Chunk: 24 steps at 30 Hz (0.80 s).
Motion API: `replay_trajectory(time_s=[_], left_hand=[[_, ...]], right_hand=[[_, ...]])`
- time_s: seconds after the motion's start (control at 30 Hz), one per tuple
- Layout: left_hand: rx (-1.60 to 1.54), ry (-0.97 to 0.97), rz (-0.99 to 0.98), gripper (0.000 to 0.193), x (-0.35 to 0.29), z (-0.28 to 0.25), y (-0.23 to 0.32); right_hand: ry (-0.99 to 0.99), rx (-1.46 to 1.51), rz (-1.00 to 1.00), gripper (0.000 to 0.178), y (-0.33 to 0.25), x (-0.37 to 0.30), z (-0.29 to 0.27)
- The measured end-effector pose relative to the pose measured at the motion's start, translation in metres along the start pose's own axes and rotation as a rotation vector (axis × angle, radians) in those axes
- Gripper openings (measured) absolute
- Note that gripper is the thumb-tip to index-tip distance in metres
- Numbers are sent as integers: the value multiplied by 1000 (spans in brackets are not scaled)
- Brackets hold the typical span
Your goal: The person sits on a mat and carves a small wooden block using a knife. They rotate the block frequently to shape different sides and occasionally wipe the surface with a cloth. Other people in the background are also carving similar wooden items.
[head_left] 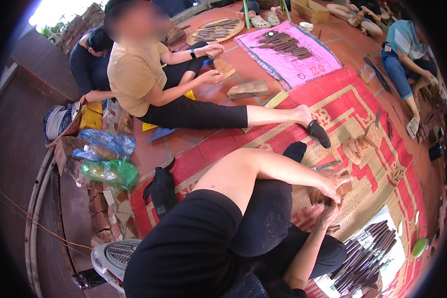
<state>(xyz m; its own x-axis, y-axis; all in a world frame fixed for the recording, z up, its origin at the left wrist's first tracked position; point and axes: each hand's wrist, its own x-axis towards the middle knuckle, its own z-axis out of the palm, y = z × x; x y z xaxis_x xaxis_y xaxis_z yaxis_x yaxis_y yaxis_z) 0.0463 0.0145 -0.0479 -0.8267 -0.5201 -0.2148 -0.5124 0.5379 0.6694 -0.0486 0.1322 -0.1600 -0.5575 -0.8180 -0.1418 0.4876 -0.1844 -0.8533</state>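
Observation:
My left hand (334, 186) is closed around a brown wooden block (345, 188), with its fingers across the top and its thumb below. Just nearer to me, my right hand (329, 213) is curled close against the wood. What its fingers hold is hidden. Beyond my left wrist, a thin greenish tool (328, 165) lies on the red and tan woven mat (303, 218). A carved wooden piece (355, 150) stands farther off on the mat, to the right. Near my right knee, several dark-handled carving tools (367, 253) lie in rows on a white sheet (388, 270).
Opposite me, a person in a tan shirt (134, 74) holds wooden pieces, one leg stretched onto the mat. More tools lie on a pink cloth (313, 74) and a round woven tray (236, 35). Plastic bags (111, 171) and a fan (115, 258) are at the left.

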Motion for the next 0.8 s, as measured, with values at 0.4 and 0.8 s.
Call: replay_trajectory(time_s=[0.4, 0.8], left_hand=[[16, -1, -10, 94, 0, 1, 4], [-16, 40, 35, 93, 2, 9, -4]], right_hand=[[80, -7, -44, 23, 4, -2, 3], [-4, -221, -100, 19, 24, -19, 29]])
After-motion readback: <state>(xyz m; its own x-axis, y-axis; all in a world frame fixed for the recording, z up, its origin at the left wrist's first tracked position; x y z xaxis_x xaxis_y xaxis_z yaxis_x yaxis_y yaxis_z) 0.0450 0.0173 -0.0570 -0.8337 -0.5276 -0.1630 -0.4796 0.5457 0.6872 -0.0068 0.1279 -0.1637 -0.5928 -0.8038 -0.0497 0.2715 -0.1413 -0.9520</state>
